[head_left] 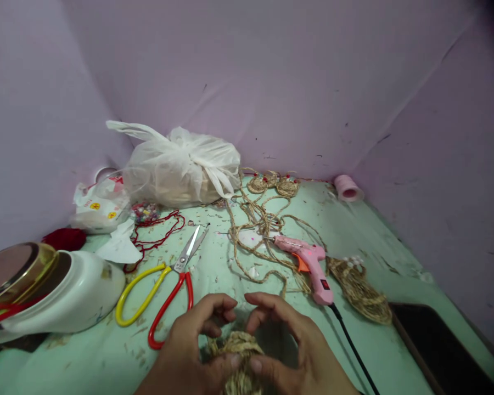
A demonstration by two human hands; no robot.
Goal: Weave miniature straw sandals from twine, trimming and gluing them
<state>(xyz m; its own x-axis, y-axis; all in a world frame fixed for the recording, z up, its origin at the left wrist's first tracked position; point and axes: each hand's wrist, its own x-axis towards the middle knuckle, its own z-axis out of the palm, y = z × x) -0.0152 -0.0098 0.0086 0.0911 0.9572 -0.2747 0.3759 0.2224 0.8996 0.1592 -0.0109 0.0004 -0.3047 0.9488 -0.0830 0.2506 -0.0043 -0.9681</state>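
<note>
Both hands meet at the bottom centre over a bundle of coiled jute rope [237,356]. My left hand [191,351] curls its fingers round the left side of the bundle, thumb pressed on top. On the right side, my right hand [300,351] grips the same bundle, its fingers arched over it. Just beyond the left hand lie scissors [168,282] with one yellow and one red handle, their blades apart. A pink glue gun [308,263] rests beyond the right hand, its black cord [354,351] running toward me.
Loose jute cord [259,230] sprawls across the green table [354,219]. A knotted white plastic bag [185,167] sits at the back. A white jar [61,291] lies on its side at left. A woven jute piece [360,291] lies right of the glue gun. A pink spool [348,188] stands by the wall.
</note>
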